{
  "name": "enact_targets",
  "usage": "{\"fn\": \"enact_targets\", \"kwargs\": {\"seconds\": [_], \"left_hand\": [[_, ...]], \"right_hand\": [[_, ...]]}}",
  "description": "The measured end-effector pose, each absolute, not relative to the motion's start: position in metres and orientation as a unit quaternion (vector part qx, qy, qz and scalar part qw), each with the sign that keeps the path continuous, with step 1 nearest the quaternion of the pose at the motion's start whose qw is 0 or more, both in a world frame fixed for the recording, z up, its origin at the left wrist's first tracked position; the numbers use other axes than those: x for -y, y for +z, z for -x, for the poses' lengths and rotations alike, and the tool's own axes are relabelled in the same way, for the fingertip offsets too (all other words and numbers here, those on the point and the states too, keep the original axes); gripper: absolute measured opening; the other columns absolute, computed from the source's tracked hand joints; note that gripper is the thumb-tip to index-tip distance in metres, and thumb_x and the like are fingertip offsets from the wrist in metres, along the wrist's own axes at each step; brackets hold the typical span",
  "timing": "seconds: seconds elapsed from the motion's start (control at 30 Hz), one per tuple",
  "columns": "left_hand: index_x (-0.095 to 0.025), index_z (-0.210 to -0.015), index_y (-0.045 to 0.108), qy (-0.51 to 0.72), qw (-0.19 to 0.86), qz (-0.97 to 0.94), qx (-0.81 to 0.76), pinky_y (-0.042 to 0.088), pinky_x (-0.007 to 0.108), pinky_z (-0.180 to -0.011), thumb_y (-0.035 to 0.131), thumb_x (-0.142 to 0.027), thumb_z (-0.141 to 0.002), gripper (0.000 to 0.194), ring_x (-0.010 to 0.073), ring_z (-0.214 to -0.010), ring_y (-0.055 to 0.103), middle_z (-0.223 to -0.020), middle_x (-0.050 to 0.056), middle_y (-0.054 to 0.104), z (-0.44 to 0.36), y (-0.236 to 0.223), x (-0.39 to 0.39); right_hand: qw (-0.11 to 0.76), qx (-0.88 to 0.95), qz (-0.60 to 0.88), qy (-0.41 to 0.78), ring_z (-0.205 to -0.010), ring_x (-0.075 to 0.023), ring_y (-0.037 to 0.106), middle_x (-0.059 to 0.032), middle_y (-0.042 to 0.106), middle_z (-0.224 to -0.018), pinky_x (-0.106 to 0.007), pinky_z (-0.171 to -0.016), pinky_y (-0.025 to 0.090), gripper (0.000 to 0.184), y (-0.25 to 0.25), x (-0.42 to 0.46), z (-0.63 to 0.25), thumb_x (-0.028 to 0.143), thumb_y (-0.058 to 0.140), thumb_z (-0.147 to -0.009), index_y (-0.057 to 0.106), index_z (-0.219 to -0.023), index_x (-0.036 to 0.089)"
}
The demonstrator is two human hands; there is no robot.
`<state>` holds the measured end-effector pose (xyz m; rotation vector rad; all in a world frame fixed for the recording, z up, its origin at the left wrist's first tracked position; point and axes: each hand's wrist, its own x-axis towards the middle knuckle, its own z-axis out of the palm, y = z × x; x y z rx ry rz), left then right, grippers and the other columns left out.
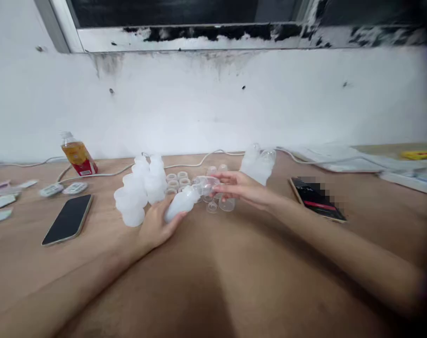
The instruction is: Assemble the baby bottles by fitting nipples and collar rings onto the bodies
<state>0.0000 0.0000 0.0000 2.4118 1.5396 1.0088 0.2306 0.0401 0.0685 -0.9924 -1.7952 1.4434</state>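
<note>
Left hand (157, 226) holds one white bottle (180, 204), its long axis slanting toward the upper right; right hand (242, 187) pinches a clear cap (205, 185) at its neck. Nearby: crowded white bottles (131, 195), uncountable; one drink bottle (79, 157).

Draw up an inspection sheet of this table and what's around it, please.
Surface: brown table, shadowed in front.
Handled things: held bottle and clear cover; white bottles left, capped bottles right, clear cups between.
Clutter: phone and drink at left, dark device at right.
Hands: left hand grips the held bottle; right hand holds the clear cover by its neck, contact unclear.
Cables: white cable along the back.
Surroundings: stained wall, dark window, peeling frame.
</note>
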Motion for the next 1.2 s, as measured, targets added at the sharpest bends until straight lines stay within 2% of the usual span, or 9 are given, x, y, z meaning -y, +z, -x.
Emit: {"fn": "enact_targets", "kwargs": {"seconds": [0.17, 0.37, 0.6, 0.93, 1.07, 1.2], "left_hand": [[-0.017, -0.113, 0.044, 0.323, 0.065, -0.818, -0.472, 0.041, 0.031, -0.079, 0.044, -0.040, -0.078, 0.042, 0.0211, -0.094, 0.054, -0.107, 0.005, 0.057, -0.002, 0.005, 0.001], [-0.018, -0.113, 0.045, 0.327, 0.073, -0.829, -0.448, 0.041, 0.029, -0.078, 0.046, -0.038, -0.078, 0.040, 0.0196, -0.093, 0.054, -0.106, 0.004, 0.058, -0.004, 0.009, 0.005], [-0.018, -0.112, 0.046, 0.320, 0.065, -0.833, -0.446, 0.041, 0.031, -0.075, 0.047, -0.038, -0.077, 0.040, 0.0202, -0.088, 0.055, -0.102, 0.005, 0.059, -0.006, 0.009, 0.005], [-0.016, -0.109, 0.047, 0.334, 0.138, -0.831, -0.424, 0.041, 0.030, -0.074, 0.046, -0.036, -0.077, 0.037, 0.0199, -0.087, 0.054, -0.099, 0.006, 0.059, -0.009, 0.012, 0.010], [-0.015, -0.108, 0.049, 0.314, 0.181, -0.832, -0.419, 0.041, 0.028, -0.069, 0.047, -0.036, -0.077, 0.036, 0.0184, -0.079, 0.055, -0.092, 0.005, 0.060, -0.010, 0.018, 0.013], [-0.015, -0.105, 0.050, 0.304, 0.220, -0.825, -0.422, 0.041, 0.025, -0.065, 0.046, -0.037, -0.078, 0.035, 0.0161, -0.073, 0.054, -0.086, 0.003, 0.060, -0.009, 0.021, 0.014]], "right_hand": [[0.285, 0.735, 0.379, 0.485, -0.077, -0.0143, 0.058, -0.0066, 0.057, -0.103, -0.021, -0.052, 0.047, 0.048, 0.072, -0.043, -0.234, 0.028, 0.061, -0.067, 0.050, -0.112, 0.018], [0.221, 0.786, 0.390, 0.426, -0.073, -0.0146, 0.058, -0.0033, 0.062, -0.085, -0.025, -0.057, 0.047, 0.052, 0.074, -0.044, -0.236, 0.033, 0.061, -0.065, 0.049, -0.113, 0.019], [0.228, 0.798, 0.347, 0.436, -0.085, -0.0159, 0.057, -0.0050, 0.060, -0.098, -0.029, -0.074, 0.046, 0.046, 0.065, -0.045, -0.237, 0.032, 0.061, -0.066, 0.052, -0.109, 0.019], [0.220, 0.799, 0.368, 0.422, -0.071, -0.0143, 0.059, -0.0026, 0.064, -0.079, -0.028, -0.066, 0.045, 0.052, 0.059, -0.043, -0.236, 0.037, 0.063, -0.064, 0.052, -0.112, 0.020], [0.219, 0.800, 0.366, 0.423, -0.066, -0.0130, 0.058, -0.0016, 0.063, -0.073, -0.025, -0.061, 0.044, 0.051, 0.059, -0.040, -0.234, 0.035, 0.065, -0.061, 0.054, -0.109, 0.019], [0.202, 0.812, 0.366, 0.408, -0.066, -0.0127, 0.058, -0.0020, 0.063, -0.076, -0.025, -0.061, 0.045, 0.049, 0.063, -0.035, -0.233, 0.035, 0.064, -0.062, 0.055, -0.107, 0.019]]}}
